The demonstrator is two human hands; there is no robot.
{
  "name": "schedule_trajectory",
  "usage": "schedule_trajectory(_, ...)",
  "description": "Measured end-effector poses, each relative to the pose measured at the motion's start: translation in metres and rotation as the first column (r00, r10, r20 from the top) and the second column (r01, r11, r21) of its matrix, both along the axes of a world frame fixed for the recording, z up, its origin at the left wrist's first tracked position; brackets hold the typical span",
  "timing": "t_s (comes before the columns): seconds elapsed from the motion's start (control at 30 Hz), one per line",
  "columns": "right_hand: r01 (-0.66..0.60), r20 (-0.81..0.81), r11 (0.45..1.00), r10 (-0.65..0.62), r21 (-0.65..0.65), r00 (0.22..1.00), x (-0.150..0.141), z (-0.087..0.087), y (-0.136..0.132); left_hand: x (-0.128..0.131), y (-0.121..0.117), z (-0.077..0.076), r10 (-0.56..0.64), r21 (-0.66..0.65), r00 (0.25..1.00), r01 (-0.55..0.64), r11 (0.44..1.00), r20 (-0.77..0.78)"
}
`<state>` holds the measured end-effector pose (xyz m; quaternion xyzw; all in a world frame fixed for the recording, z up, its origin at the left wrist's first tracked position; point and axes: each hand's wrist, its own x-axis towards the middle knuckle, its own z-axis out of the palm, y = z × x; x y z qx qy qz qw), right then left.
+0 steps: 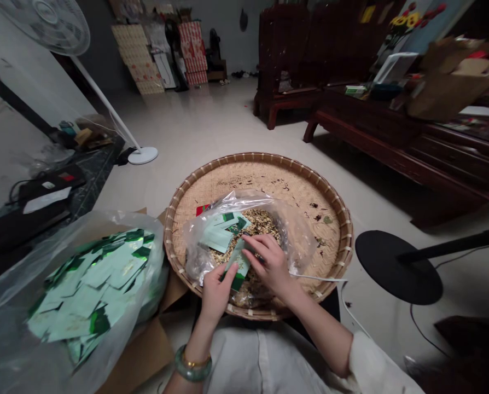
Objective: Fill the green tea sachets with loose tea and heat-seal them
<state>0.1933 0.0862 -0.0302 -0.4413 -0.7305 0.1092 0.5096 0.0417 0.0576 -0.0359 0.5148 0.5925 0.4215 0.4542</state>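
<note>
Pale green foil sachet (238,264) with a dark green end stands tilted between both hands, above the loose dried mix. The left hand (217,293) is narrowly closed, fingers and thumb pinching the sachet's lower part; a jade bangle (193,365) and a thin gold bracelet (196,361) circle that wrist. The right hand (271,264) curves over the sachet's upper edge, its fingers closed narrowly on the foil.

Just beyond the hands, more pale green sachets (222,235) lie on a clear plastic bag (236,203), which sags open around a heap of dried, chopped plant matter (261,224). All of this sits inside a round woven bamboo tray (261,160), with dark flecks (312,216) scattered over its weave.

Left of the tray, a large clear bag (140,235) holds a pile of matching sachets (91,293) and rests in a cardboard box (140,350). To the right stands a round black stand base (396,267). Farther off, a white fan (43,24) rises from the tiled floor (195,128), and a dark wooden bench (285,71) stands beside a low table (367,115) carrying an open carton (449,82).
</note>
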Motion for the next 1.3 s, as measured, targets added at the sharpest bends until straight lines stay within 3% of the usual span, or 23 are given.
schedule_trajectory(0.33,-0.030,0.062,0.995,0.024,0.091,0.998,0.002,-0.006,-0.002,0.001,0.000,-0.001,-0.007,-0.014,0.999,0.008,1.000,0.039)
schedule_trajectory(0.6,-0.034,0.019,0.991,0.032,0.131,0.999,0.005,-0.010,-0.002,0.001,-0.001,-0.001,-0.011,-0.028,1.000,0.012,1.000,0.009)
schedule_trajectory(0.87,0.013,-0.017,0.997,-0.015,-0.082,1.000,0.009,-0.005,0.002,-0.002,0.000,0.000,-0.025,0.031,0.995,0.028,0.999,-0.092)
schedule_trajectory(0.93,0.022,-0.007,0.995,-0.023,-0.095,1.000,0.011,-0.002,0.002,-0.004,0.002,-0.004,0.025,0.052,0.996,-0.020,0.998,-0.088)
schedule_trajectory(1.0,-0.024,-0.023,0.992,0.021,-0.122,1.000,0.014,0.000,0.001,-0.007,0.005,-0.010,0.122,0.044,0.992,-0.121,0.992,-0.013)
schedule_trajectory(1.1,-0.087,-0.070,0.979,0.076,-0.182,0.995,0.015,0.000,-0.001,-0.007,0.009,-0.019,0.239,-0.073,0.941,-0.228,0.971,0.239)
schedule_trajectory(1.2,-0.114,-0.108,0.974,0.094,-0.198,0.990,0.013,-0.001,-0.004,-0.005,0.010,-0.023,0.235,-0.149,0.865,-0.188,0.971,0.443)
schedule_trajectory(1.3,-0.130,-0.119,0.974,0.109,-0.186,0.987,0.009,-0.001,-0.007,-0.004,0.008,-0.023,0.178,-0.156,0.851,-0.115,0.981,0.495)
